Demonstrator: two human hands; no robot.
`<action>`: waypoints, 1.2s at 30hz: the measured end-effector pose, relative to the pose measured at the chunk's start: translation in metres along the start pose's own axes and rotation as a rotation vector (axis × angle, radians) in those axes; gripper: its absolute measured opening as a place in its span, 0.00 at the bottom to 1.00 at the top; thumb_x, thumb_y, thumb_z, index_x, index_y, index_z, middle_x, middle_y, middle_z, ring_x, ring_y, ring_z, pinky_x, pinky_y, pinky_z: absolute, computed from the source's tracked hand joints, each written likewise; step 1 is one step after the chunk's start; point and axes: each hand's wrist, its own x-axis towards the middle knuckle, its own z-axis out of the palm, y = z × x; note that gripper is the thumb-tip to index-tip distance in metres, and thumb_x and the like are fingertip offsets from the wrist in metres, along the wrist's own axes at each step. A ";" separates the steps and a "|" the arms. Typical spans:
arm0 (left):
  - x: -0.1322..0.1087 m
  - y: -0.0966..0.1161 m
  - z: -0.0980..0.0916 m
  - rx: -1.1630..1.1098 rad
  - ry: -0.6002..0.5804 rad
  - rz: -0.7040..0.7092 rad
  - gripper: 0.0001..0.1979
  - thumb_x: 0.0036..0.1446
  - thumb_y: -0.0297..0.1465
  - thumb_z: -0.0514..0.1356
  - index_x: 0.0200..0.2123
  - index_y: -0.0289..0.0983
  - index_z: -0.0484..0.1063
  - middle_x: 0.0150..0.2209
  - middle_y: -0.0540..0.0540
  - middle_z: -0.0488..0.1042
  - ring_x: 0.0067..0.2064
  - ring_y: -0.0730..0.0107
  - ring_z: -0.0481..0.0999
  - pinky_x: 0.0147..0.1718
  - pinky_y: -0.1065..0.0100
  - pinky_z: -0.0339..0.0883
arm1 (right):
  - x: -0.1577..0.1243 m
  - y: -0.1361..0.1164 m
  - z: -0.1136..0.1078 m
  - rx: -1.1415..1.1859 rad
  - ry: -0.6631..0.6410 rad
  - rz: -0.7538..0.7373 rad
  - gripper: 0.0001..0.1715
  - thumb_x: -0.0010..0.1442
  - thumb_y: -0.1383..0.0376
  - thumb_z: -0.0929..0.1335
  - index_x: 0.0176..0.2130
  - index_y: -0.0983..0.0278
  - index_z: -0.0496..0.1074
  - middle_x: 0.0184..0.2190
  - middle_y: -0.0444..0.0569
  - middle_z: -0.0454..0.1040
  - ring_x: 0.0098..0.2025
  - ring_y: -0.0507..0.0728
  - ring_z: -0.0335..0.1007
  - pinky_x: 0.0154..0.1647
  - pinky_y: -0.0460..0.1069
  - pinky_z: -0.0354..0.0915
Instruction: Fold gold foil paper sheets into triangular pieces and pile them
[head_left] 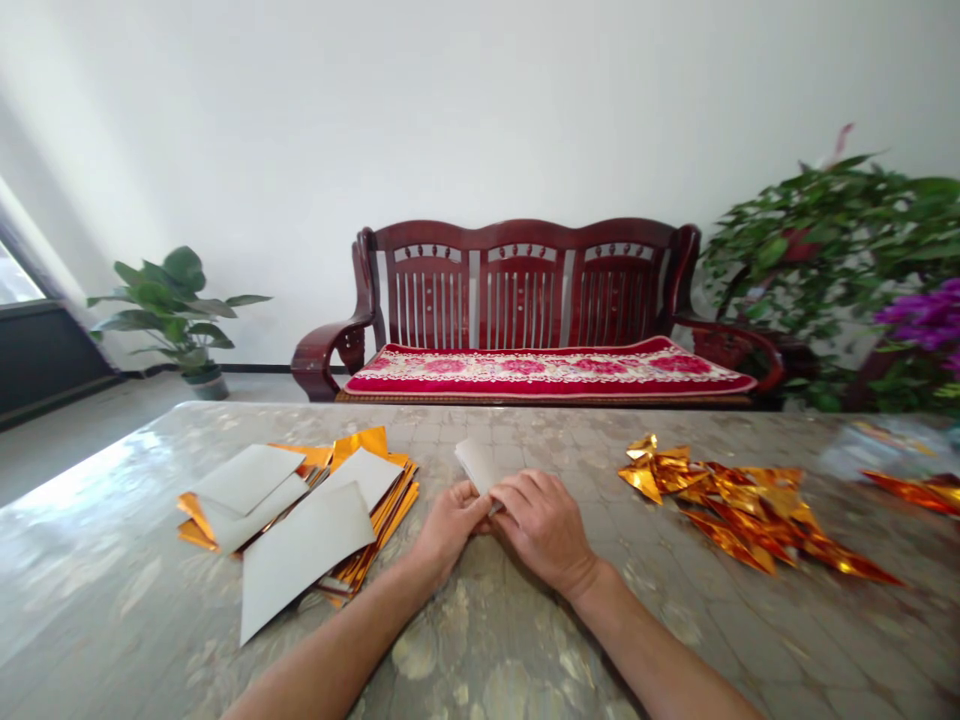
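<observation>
Between my two hands, over the middle of the table, a sheet of paper (477, 460) shows its pale side and looks folded or rolled narrow. My left hand (454, 520) pinches its lower end, fingers closed. From the right, my right hand (544, 525) wraps over the same end, its fingers bent and pressed together. My fingers hide the lower part of the paper. To the left lies a loose pile of gold foil paper sheets (307, 545), several with the pale side up. On the right rests a heap of folded gold foil pieces (742, 500), pointed and shiny.
A patterned, glossy cover lies over the table (465, 650). At the right edge are a clear plastic bag (889, 448) and more gold foil (919, 492). Beyond the table stand a dark red wooden bench (517, 290), a potted plant (176, 310) and leafy greenery (825, 260).
</observation>
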 end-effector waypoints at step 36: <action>0.002 0.007 -0.027 1.785 -0.019 0.838 0.06 0.65 0.32 0.55 0.34 0.40 0.69 0.35 0.48 0.72 0.41 0.61 0.67 0.38 0.61 0.56 | -0.014 0.029 0.007 0.053 -0.035 0.131 0.10 0.56 0.74 0.66 0.35 0.61 0.74 0.33 0.47 0.76 0.39 0.57 0.67 0.42 0.50 0.59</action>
